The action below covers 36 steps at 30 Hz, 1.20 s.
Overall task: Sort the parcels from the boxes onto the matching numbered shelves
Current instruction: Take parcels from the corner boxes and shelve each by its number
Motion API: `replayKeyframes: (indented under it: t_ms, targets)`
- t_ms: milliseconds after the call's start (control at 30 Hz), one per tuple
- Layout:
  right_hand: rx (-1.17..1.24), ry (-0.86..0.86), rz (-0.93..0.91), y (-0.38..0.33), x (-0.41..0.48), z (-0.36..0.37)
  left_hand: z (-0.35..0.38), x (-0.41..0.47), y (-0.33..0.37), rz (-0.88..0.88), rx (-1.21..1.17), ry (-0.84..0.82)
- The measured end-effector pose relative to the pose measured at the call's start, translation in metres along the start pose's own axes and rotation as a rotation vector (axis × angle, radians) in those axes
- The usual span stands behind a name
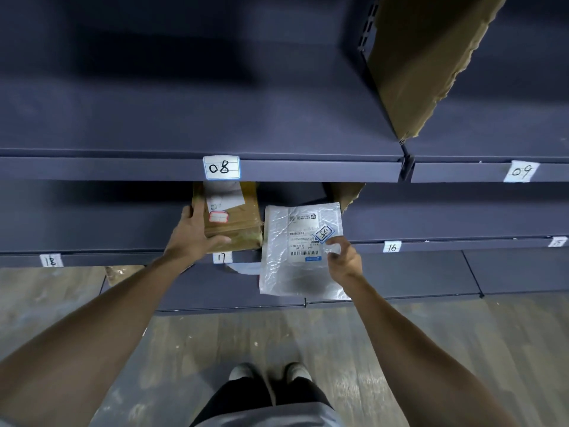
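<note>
Head view gives us two shelves: the upper shelf (pixel 123 169), tagged 08 (pixel 221 167) and 09 (pixel 522 171), and the lower shelf (pixel 107 259), tagged 18, 17 and 16. At frame centre the left grip (pixel 194 232) clasps a brown parcel (pixel 237 223) lying on the lower shelf above tag 17 (pixel 221 257); we cannot read its own label. The right grip (pixel 343 257) pinches a silver mailer (pixel 295 272) in front of the shelves. Its sticker (pixel 324 233) seems to read 05. We judge this one not yet sorted, as no shelf 05 shows.

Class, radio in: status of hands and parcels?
Left hand grips brown box on shelf 17. Right hand pinches white mailer, tagged 05. Torn cardboard behind mailer.
</note>
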State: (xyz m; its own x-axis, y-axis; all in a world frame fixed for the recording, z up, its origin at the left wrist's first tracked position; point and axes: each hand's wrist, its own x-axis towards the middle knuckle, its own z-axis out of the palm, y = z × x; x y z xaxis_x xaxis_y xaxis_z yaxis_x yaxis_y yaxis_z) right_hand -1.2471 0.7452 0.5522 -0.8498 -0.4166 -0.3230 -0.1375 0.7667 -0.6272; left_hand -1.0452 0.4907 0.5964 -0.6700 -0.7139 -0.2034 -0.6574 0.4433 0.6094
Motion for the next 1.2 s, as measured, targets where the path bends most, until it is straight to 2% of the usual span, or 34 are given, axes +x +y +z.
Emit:
replayKeyframes:
  t_ms: [167, 467, 800, 1200]
  targets:
    - [-0.102, 0.003, -0.096, -0.001, 0.015, 0.008, -0.001, 0.022, 0.0, -0.014, -0.01, 0.017]
    - [-0.299, 0.145, -0.344, -0.003, 0.04, 0.029, -0.006, 0.049, -0.003, 0.026, -0.031, 0.078]
    - [-0.317, 0.177, -0.418, -0.002, 0.059, 0.03, 0.009, 0.068, 0.004, 0.025, -0.118, 0.254]
    - [-0.3, 0.16, -0.475, 0.0, 0.069, 0.025, 0.002, 0.109, 0.012, -0.06, 0.038, 0.223]
